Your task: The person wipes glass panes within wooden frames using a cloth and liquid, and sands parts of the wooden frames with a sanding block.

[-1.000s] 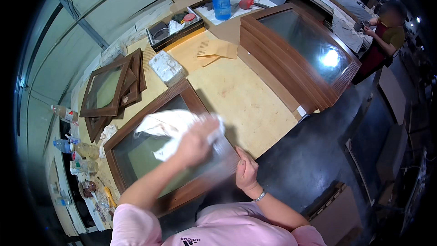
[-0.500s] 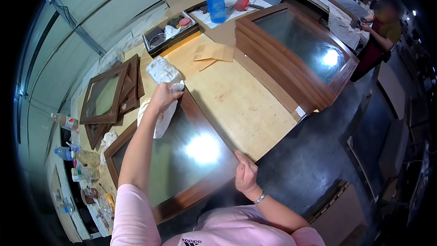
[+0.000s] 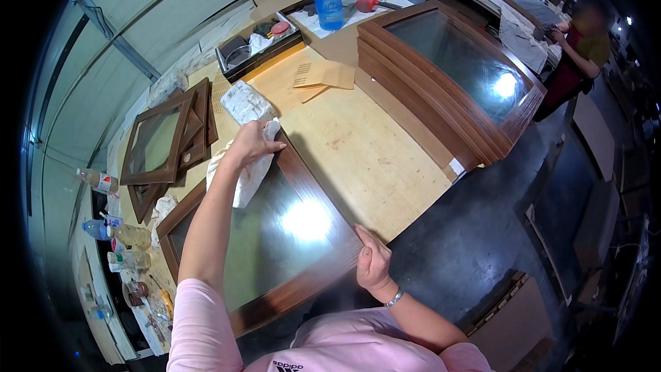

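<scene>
A brown wood-framed glass panel (image 3: pixel 318 189) lies in front of me on the workbench, with a bright lamp reflection on its glass. Near its far corner, my left hand (image 3: pixel 249 145) is closed on a white cloth (image 3: pixel 252 180), which drapes over the glass and frame. One finger or the thumb of that hand reaches onto the wood. My right hand (image 3: pixel 374 262) grips the frame's right corner, its fingers partly hidden by the edge. Just beyond my left hand sits a white wrapped block (image 3: pixel 246 102), close to the panel's far corner.
Framed panels are stacked at right (image 3: pixel 420 89), and smaller frames (image 3: pixel 158 141) at left. A tray (image 3: pixel 289 45) of small items and a blue bottle (image 3: pixel 328 0) stand at the back. Several plastic bottles (image 3: pixel 131 236) line the left edge. A co-worker (image 3: pixel 582 52) stands far right.
My left hand has shifted slightly at the far corner, and a digit now stretches to the right over the frame. My right hand keeps its place.
</scene>
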Tool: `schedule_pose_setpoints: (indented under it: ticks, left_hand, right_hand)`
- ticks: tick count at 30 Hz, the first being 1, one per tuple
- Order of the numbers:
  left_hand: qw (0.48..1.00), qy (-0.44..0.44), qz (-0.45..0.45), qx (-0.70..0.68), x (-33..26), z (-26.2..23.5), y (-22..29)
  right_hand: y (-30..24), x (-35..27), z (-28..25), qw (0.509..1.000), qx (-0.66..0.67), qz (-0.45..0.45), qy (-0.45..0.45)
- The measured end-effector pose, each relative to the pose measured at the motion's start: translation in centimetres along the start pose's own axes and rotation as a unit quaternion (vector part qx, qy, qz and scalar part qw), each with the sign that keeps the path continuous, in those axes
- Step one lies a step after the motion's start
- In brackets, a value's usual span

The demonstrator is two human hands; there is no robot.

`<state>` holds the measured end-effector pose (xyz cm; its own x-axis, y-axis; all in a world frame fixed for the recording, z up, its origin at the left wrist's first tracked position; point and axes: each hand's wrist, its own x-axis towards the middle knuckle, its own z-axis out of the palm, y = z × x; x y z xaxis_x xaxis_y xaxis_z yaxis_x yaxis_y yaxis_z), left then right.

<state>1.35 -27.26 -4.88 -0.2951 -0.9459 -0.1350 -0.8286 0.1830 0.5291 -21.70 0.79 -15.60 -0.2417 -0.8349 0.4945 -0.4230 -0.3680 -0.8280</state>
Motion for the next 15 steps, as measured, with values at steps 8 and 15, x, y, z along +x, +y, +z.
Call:
schedule_pose_setpoints:
  ticks: [8, 15]
  left_hand:
    - [1.000, 0.018, 0.017, -0.017, -0.3, 0.4, -0.4]
    - [1.000, 0.011, -0.002, -0.017, -0.2, 0.4, 0.1]
  right_hand:
    - [0.0, 0.0, -0.1, 1.000, -0.001, -0.002, -0.008]
    - [0.1, 0.1, -0.1, 1.000, -0.010, -0.009, -0.011]
